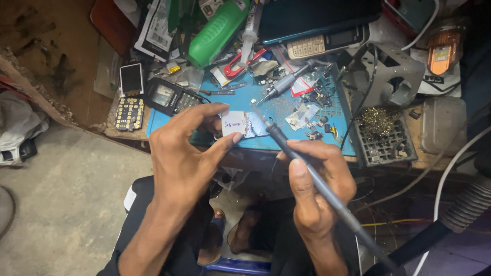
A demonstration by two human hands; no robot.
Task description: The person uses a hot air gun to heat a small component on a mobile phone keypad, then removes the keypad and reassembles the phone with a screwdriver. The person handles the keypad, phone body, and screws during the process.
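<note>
Left hand (186, 148): pinches a small white-labelled phone part (236, 123) between thumb and fingertips, lifted just above the counter's near edge; held flat and steady so its right edge faces the tool.
Right hand (317, 179): closed around a grey soldering iron (294, 153) in a pen grip, the handle running down over the wrist, its cord trailing off to the lower right.
Iron tip: points up and left, at or just beside the right edge of the part; contact cannot be told.
Blue work mat (279, 105): lies on the counter (123, 134) directly behind the part, strewn with small metal pieces and scraps.
Second iron (284, 82): lies loose across the mat, beyond the held one.
Black keypad phone (171, 97): opened, at the mat's left end, close to the left fingers.
Keypad board (129, 113): left of it, near the counter's edge.
Wire sponge tray (381, 130): to the right, near the right hand.
Green bottle (217, 31): far back, well apart.
In the way: clutter crowds the mat, leaving little free space under the part.
</note>
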